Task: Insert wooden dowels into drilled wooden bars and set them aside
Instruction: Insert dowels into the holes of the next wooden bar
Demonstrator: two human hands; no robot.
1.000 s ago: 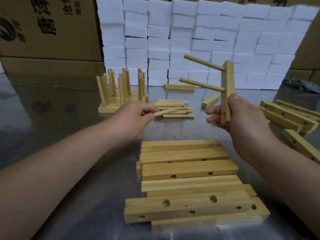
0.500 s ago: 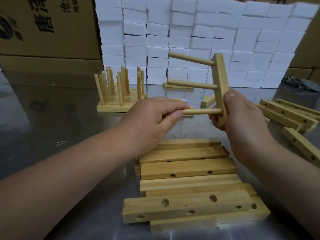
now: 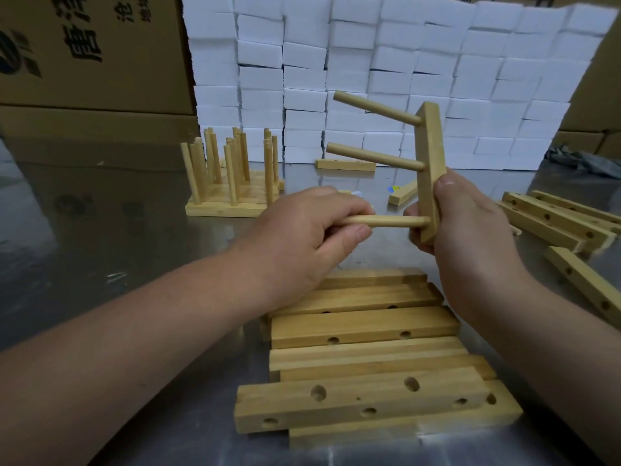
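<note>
Three dowels: all jut leftward from one drilled bar. The upper dowel and middle dowel sit in their holes, and the lowest dowel meets the bottom hole at its right end.
Drilled bar: held off the table, roughly upright with a slight tilt, right of centre and beyond the near pile.
Right hand: wrapped round the bar's lower half, thumb on the near edge, fingers curled behind.
Left hand: pinches the left end of the lowest dowel between thumb and curled fingers, holding it about level.
Near pile: drilled bars lying flat and overlapping, several holes facing up.
Right side: more loose bars lying at angles.
Far left: finished racks, packed together, their dowels pointing up.
Far centre: a lone bar lies flat at the foot of the foam wall, and a short piece lies nearer, to its right.
Table: shiny steel.
Backdrop: white foam blocks in a stacked wall, with cardboard boxes to their left.
</note>
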